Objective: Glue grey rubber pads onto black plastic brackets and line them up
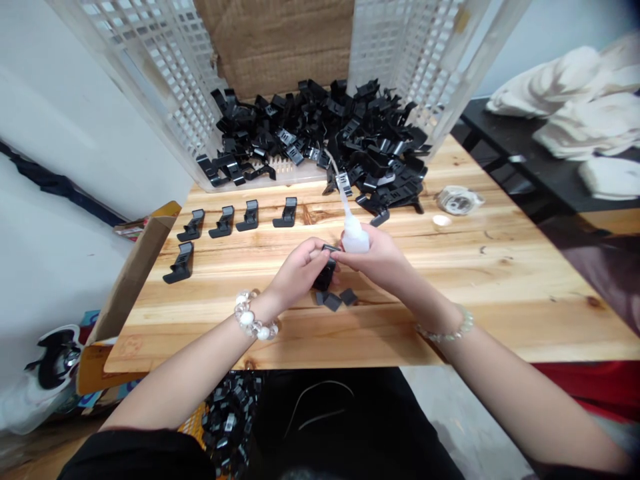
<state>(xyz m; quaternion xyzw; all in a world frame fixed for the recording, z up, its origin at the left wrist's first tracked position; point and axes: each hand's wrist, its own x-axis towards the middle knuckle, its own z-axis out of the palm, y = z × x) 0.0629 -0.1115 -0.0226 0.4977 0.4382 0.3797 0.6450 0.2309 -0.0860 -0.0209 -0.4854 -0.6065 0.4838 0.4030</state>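
Note:
Over the middle of the wooden table, my left hand [299,268] is closed on a black plastic clip [325,275]. My right hand [381,260] grips a small white squeeze bottle [355,235] whose long thin nozzle points up and away. Its fingertips meet the left hand's at the clip's upper end. Just below the hands lie several small dark grey pads [333,301]. To the left, several black clips [250,215] stand apart in a row, and one more clip [180,263] sits in front of them.
A white plastic crate [165,87] on its side holds a heap of black clips [320,127], some spilling onto the table [500,300]. A tape roll [457,200] lies at right. Cardboard [280,43] lines the crate's back. Below the table edge are more black parts [233,413].

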